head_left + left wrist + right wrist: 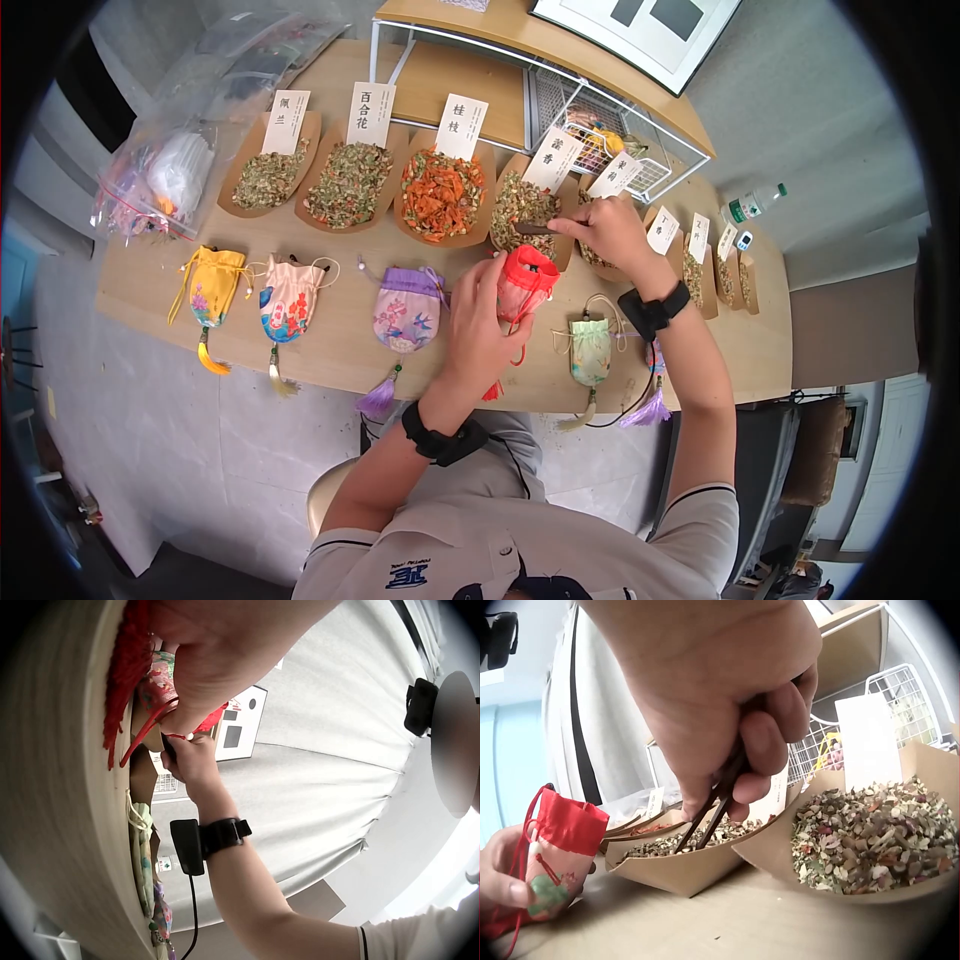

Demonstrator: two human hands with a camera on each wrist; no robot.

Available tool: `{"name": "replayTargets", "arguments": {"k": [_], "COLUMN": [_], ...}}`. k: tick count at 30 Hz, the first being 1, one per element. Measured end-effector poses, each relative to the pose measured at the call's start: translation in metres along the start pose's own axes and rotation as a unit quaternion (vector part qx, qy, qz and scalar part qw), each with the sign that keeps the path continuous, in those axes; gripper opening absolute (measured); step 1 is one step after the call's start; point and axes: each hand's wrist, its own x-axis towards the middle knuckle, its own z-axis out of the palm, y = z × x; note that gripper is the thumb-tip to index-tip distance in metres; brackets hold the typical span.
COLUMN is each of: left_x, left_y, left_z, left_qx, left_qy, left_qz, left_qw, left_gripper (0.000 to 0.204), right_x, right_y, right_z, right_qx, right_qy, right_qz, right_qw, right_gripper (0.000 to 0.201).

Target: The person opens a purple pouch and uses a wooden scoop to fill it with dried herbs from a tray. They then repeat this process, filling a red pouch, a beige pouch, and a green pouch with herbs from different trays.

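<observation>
Head view: Left hand (472, 325) grips the red-topped pouch (523, 284), fingers and thumb curled round its body; pouch mouth open, located just to the near side of the boat-shaped tray (513, 168). Right hand (612, 235) pinches dark tweezers (534, 229), which reach left over the dried herb bits in that tray. Tray stands in a row along the far side of the worktop (330, 345), with the orange-filled tray (443, 239) to its left. Purple pouch (407, 312) lies left of the left hand, green pouch (590, 352) to the right, both on the near side.

Left wrist view: Left hand in close-up, holding the patterned red-topped pouch; red tassel (127, 671) hangs beside the worktop's edge. Right hand beyond, fingers bent; tool mostly hidden here.

Right wrist view: Right hand's fingers curled round the tweezers, two prongs slightly apart, tips among the herb bits. Red-topped pouch at left, tilted, left thumb across its front. Fuller tray (840, 897) at right, white card (868, 739) standing at its far side.
</observation>
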Motion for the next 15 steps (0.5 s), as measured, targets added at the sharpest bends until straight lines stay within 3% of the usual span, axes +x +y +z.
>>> {"name": "replayTargets", "arguments": {"k": [15], "left_x": [0.0], "left_y": [0.001], "left_z": [0.0], "left_qx": [0.008], "left_qy": [0.004], "left_qz": [0.005], "left_qw": [1.0], "left_gripper": [0.088], "right_x": [-0.012], "right_y": [-0.007], "right_z": [-0.005], "right_qx": [0.039], "right_qy": [0.062], "right_qz": [0.062], "right_qw": [0.995], "right_gripper": [0.04]}}
